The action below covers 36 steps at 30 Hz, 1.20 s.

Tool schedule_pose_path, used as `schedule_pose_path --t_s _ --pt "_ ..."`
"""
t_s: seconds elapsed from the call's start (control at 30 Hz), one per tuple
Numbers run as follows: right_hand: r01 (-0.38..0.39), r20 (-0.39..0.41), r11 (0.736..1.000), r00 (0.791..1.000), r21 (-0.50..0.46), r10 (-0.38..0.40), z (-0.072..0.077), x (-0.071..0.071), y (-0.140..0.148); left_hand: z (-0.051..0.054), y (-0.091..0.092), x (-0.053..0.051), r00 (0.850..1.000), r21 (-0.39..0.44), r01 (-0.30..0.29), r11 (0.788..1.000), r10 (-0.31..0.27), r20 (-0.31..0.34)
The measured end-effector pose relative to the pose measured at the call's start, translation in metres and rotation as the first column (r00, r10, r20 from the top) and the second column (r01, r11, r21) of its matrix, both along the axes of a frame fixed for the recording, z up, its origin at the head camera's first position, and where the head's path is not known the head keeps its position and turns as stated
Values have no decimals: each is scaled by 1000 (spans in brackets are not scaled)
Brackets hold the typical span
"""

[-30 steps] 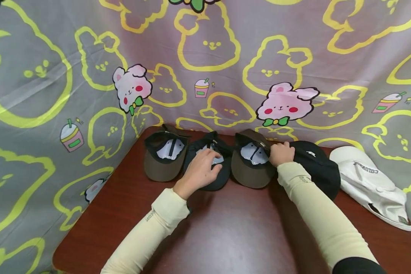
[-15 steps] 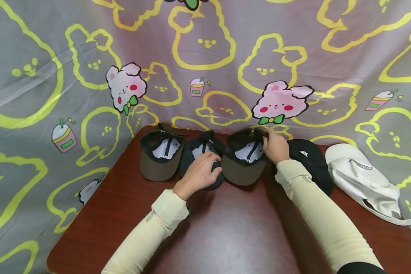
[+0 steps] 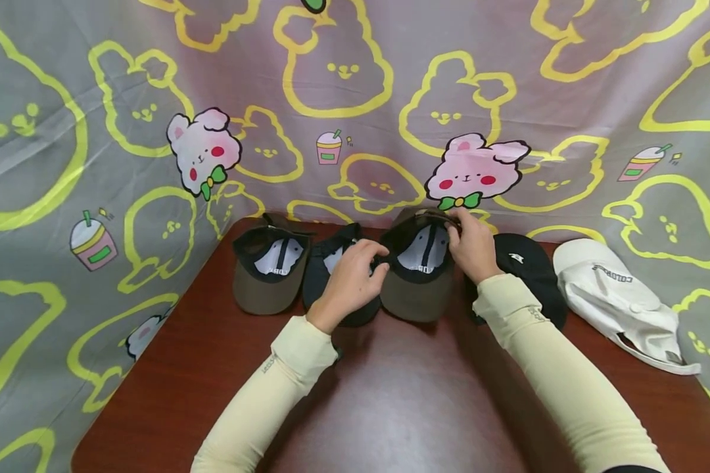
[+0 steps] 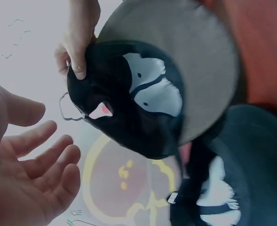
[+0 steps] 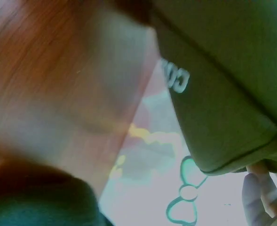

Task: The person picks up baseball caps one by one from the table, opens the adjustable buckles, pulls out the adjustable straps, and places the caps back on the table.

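a brown cap (image 3: 417,299), opening upward, is pinched at its back rim by the right grip (image 3: 474,246), beside a black cap (image 3: 316,284) at the far side of the bench (image 3: 414,407). the left grip (image 3: 353,282), thumb and fingers apart, is held over the black cap.

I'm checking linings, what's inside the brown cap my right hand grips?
White panels and dark tape show inside the brown baseball cap; your right hand hides part of its rim.

Lying along the far side of the glossy reddish-brown bench (image 3: 171,368), left to right: a brown-brimmed cap (image 3: 267,293), a dark cap (image 3: 317,279), a black cap (image 3: 532,276), a white cap (image 3: 621,292).
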State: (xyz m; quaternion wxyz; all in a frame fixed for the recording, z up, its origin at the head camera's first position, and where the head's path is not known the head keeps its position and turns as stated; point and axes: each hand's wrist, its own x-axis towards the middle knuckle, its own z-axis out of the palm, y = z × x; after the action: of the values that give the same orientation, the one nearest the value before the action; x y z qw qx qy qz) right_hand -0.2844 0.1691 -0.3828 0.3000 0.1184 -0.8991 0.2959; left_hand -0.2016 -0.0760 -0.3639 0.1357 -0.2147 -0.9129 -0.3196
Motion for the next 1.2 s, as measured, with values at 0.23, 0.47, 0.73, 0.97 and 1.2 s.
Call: schedule_pose_path --t_s 0.23,0.47,0.73,0.97,1.2 --pt "-79 -36 997 996 -13 79 18 15 -13 20 13 -12 998 40 2 999 0 -58" --pt "-189 -37 982 981 -19 189 30 29 -18 30 25 -22 993 22 -53 998 55 -106" --pt "-296 -89 955 951 5 295 42 43 -25 39 25 -26 997 -28 -6 1000 4 -83" --pt "-299 -91 954 950 23 300 45 46 -25 42 20 -27 996 -13 89 996 -89 11" --pt "-325 -44 944 945 -61 323 46 48 -23 46 19 -26 993 7 112 994 -112 35"
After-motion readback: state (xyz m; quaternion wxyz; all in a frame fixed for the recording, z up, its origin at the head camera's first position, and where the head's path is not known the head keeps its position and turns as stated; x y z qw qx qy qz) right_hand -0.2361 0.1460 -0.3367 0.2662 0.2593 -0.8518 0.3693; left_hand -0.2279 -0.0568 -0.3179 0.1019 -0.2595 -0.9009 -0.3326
